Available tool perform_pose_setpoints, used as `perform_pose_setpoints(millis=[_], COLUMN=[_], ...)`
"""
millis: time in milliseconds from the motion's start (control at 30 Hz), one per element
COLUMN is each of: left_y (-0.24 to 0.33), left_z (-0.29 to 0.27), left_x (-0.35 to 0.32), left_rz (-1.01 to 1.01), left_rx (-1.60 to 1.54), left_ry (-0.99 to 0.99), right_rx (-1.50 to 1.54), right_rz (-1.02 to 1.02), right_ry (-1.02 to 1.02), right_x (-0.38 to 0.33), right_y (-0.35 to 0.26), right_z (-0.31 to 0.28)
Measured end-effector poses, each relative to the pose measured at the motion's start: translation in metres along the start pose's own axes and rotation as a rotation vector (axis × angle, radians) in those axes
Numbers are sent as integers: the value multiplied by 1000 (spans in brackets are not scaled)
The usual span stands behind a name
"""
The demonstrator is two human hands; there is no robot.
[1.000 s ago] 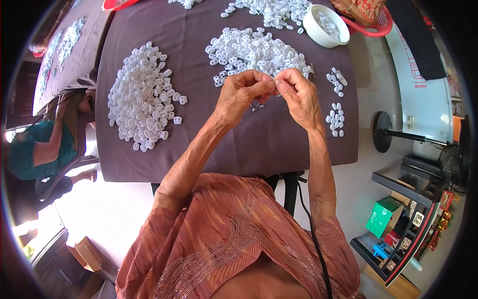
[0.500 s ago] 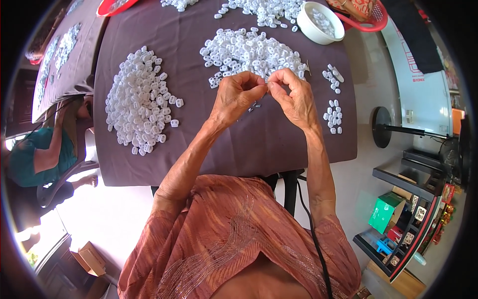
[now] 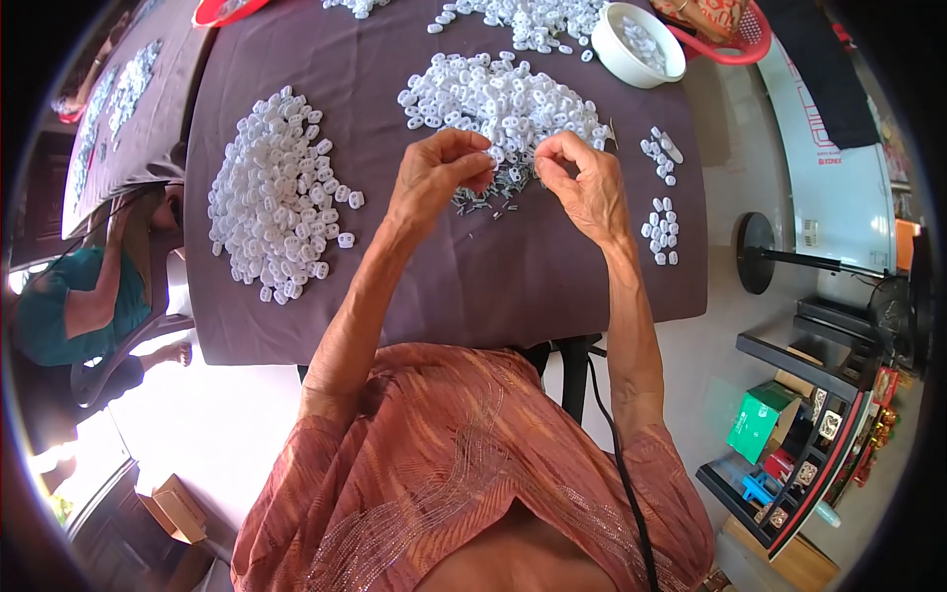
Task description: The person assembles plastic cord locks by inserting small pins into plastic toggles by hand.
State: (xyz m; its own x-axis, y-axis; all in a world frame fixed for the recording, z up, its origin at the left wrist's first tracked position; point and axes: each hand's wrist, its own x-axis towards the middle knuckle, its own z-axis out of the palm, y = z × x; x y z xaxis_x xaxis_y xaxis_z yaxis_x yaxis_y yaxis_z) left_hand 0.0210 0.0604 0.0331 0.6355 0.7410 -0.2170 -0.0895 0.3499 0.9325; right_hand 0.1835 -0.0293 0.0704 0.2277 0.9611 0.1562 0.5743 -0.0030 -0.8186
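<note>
Table point(image 3: 464, 286): dark purple cloth cover, pale floor point(image 3: 217, 414) beneath, brightly sunlit at left. Second clothed table point(image 3: 99, 148) stood at far left, 1 seated person in teal point(image 3: 59, 306) beside it. Dark shelving unit point(image 3: 819, 414) at right held a green box point(image 3: 760, 422). Cardboard box point(image 3: 176, 508) lay lower left.

Both forearms came up from about 6 o'clock and leaned in toward each other. The left hand point(image 3: 434, 178) sat at roughly 11 o'clock of center, fingers curled with thumb and fingertips pinched together. The right hand point(image 3: 582, 183) was at about 1 o'clock, same deal, pinched shut. The two were near each other, not touching.
</note>
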Motion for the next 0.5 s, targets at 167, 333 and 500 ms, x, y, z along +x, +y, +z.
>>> perform_pose_setpoints(millis=[167, 333, 500], left_y=[13, 12, 11], left_z=[6, 18, 22], left_x=[-6, -5, -2], left_rz=[-95, -31, 4], left_rx=[-313, -386, -330], left_ry=[-15, 17, 59], right_rx=[76, 91, 61], right_rz=[-140, -166, -165], right_ry=[87, 116, 142], right_x=[1, 2, 3], right_y=[-17, -26, -23], right_z=[7, 14, 15])
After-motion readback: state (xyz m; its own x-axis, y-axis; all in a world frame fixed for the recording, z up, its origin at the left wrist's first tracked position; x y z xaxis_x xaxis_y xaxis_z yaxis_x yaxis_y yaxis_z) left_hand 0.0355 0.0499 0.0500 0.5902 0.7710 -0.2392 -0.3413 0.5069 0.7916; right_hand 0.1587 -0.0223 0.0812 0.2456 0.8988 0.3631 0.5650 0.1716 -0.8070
